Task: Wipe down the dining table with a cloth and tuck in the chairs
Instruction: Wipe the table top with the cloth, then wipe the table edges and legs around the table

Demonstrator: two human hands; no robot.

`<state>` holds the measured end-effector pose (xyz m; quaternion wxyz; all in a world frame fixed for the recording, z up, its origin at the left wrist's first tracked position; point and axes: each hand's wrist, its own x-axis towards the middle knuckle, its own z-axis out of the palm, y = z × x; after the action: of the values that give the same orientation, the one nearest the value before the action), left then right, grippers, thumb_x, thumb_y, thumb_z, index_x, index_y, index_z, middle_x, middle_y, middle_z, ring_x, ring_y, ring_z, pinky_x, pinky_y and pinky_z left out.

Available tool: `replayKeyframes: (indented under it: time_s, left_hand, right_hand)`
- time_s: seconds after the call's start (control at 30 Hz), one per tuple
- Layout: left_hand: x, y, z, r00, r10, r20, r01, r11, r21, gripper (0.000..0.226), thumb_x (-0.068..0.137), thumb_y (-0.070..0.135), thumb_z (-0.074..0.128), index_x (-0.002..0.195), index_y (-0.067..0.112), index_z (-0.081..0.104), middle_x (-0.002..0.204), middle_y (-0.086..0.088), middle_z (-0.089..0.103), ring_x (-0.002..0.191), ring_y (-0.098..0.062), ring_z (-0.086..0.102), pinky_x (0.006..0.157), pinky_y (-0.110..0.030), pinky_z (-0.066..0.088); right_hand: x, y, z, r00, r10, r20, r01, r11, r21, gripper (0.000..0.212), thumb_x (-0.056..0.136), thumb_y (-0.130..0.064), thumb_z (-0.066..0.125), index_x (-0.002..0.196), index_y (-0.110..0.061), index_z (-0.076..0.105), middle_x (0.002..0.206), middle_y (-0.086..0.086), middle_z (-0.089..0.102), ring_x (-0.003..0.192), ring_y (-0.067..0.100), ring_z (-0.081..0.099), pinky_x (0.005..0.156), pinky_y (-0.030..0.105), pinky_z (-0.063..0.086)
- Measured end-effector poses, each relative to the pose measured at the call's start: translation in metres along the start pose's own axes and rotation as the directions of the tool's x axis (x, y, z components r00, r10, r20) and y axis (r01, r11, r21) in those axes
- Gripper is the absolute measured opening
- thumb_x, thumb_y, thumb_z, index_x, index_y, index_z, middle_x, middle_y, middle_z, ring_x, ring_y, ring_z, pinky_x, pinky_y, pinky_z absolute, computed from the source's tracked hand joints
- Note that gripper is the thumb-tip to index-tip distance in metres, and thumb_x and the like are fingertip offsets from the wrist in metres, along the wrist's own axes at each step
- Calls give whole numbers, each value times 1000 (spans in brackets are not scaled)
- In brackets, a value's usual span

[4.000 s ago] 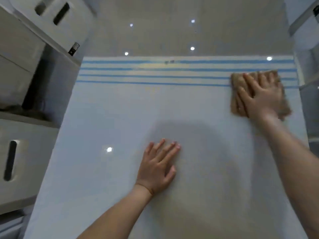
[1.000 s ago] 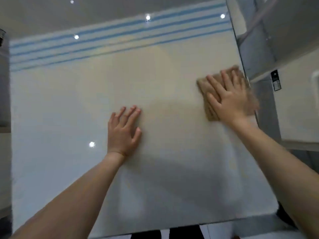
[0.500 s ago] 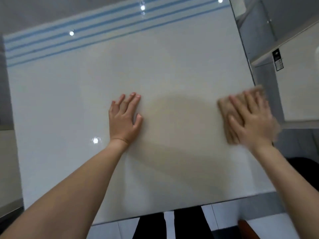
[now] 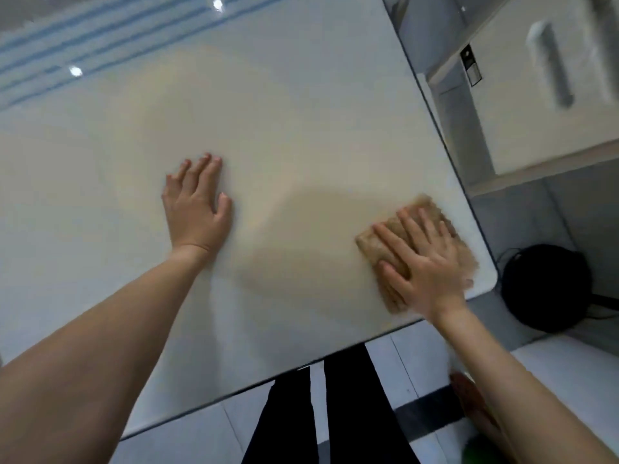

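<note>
Head view, looking down on the dining table (image 4: 301, 112): glossy pale top, with a rounded corner at the near right. Blue stripes (image 4: 83, 45) run across the table's far left end. Bright light reflections (image 4: 76, 71) sit among them.

Cloth (image 4: 370, 247): tan, folded to a rough rectangle. It lies flat on the tabletop close to the table's near right corner, just inside the right edge. Its outer edges are blurred.

Right hand (image 4: 425, 266): palm down on top of the cloth, fingers straight and spread, pressing it onto the table. The fingers point toward the table's far side. The little-finger side is blurred.

Left hand (image 4: 196, 209): flat on bare tabletop near the table's middle, well apart from the cloth. Palm down, fingers straight and close together, thumb out to the side. It holds nothing. Both forearms are bare and cross the table's near edge.

Off the table:
- Dark trouser legs (image 4: 335, 413) show beyond the near edge, over pale floor tiles (image 4: 418, 363).
- A black round object (image 4: 546, 286) sits on the floor just off the table's near right corner. What it is cannot be told.
- A white furniture panel (image 4: 549, 61) with a long slot-shaped recess stands off the table's right edge, apart from it. It has a small dark label (image 4: 470, 67) on its side. Whether this is a chair cannot be told.
</note>
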<state>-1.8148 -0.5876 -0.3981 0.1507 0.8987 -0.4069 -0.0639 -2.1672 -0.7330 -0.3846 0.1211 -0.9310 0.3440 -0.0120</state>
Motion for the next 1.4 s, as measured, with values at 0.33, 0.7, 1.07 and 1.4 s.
replayKeyframes:
  time_s: [0.33, 0.7, 1.07, 1.4]
  left_hand:
    - [-1, -1, -2, 998, 34, 48, -37, 998, 57, 62, 82, 37, 33, 143, 26, 38, 152, -1, 38, 141, -28, 27, 116, -44, 15]
    - [-35, 18, -47, 954, 12, 300, -2, 999, -32, 54, 88, 15, 55, 140, 7, 44, 148, -17, 39, 134, -35, 36, 110, -43, 35]
    - [-248, 39, -72, 881, 31, 473, 68, 979, -191, 37, 93, 17, 50, 130, 14, 54, 133, -5, 53, 120, -23, 48, 96, -33, 42]
    - [-348, 27, -109, 876, 1, 482, 288, 801, -524, 18, 97, 20, 49, 101, 31, 62, 99, 10, 68, 96, -6, 62, 68, -33, 49]
  right_hand:
    - [-4, 6, -15, 933, 350, -77, -340, 933, 120, 59, 89, -53, 38, 143, -29, 44, 151, 6, 40, 142, 32, 29, 115, 53, 21]
    - [-19, 7, -39, 726, 686, -46, -627, 688, 366, 32, 90, -20, 62, 119, -8, 56, 122, 12, 59, 117, 29, 51, 99, 38, 38]
    - [-129, -67, -65, 354, 901, 251, -499, -46, 866, 44, 74, -13, 81, 110, 2, 61, 105, 9, 66, 90, 19, 62, 79, 27, 48]
    - [-274, -107, -111, 546, 832, 103, -374, 132, 918, 16, 81, -8, 74, 97, -6, 71, 88, 5, 72, 76, 5, 63, 71, 17, 47]
